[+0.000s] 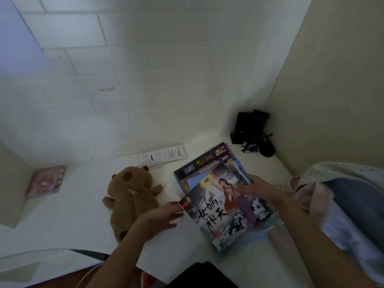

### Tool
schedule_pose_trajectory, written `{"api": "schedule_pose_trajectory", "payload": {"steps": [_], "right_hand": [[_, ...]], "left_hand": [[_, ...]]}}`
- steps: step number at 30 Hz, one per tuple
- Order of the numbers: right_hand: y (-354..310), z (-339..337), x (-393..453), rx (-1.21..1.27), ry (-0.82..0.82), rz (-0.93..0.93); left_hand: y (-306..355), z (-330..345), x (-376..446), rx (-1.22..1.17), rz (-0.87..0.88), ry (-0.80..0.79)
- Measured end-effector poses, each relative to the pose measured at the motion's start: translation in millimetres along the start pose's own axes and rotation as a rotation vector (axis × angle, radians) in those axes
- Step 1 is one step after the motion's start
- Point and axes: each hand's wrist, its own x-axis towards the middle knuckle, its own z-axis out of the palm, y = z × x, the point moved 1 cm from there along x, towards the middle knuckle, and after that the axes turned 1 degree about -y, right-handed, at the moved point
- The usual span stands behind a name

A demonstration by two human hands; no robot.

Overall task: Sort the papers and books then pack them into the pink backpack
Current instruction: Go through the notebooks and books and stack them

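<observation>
- Pink-covered booklet (pixel 46 181) leans against the low side wall at far left, well apart from everything else; it may count among the books to gather.
- Brown plush bear (pixel 129 196) lies face down, just left of the left hand (pixel 161 219).
- That left hand lies fairly flat, fingers loosely spread, on a white sheet of paper (pixel 166 246), its fingertips touching the near left corner of the top illustrated book (pixel 220 213).
- This book lies tilted on a stack of books (pixel 207 165) in mid-scene.
- Right hand (pixel 255 189) rests on the book's far right edge, fingers curled over it, seemingly gripping.
- Pink backpack: I cannot pick it out for certain; pale pink fabric (pixel 311 200) shows at right.
- Judging by this, sorting is under way. Next: square the pile between both hands, then lift it.
</observation>
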Motion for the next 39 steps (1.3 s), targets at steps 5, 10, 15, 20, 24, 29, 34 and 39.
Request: {"api": "schedule_pose_trajectory", "payload": {"steps": [5,10,15,20,24,29,34,39], "right_hand": [[-27,-5,-2,0.239,0.181,-0.175],[-31,3,3,0.354,0.331,-0.211],[-20,16,0,0.406,0.356,-0.212],[-14,18,1,0.278,0.343,-0.187],[0,34,2,0.201,0.215,-0.180],[-9,43,4,0.155,0.234,-0.213],[-3,43,5,0.127,0.249,-0.175],[-3,40,3,0.119,0.215,-0.156]], "left_hand": [[47,24,4,-0.285,0.317,-0.181],[74,23,1,0.080,0.355,-0.097],[73,33,7,0.172,0.545,0.097],[75,29,13,0.379,0.721,0.331],[65,17,20,0.559,0.666,0.375],[63,7,21,0.463,0.763,0.242],[71,8,14,0.483,0.896,0.143],[89,-8,16,0.684,0.923,0.105]]}}
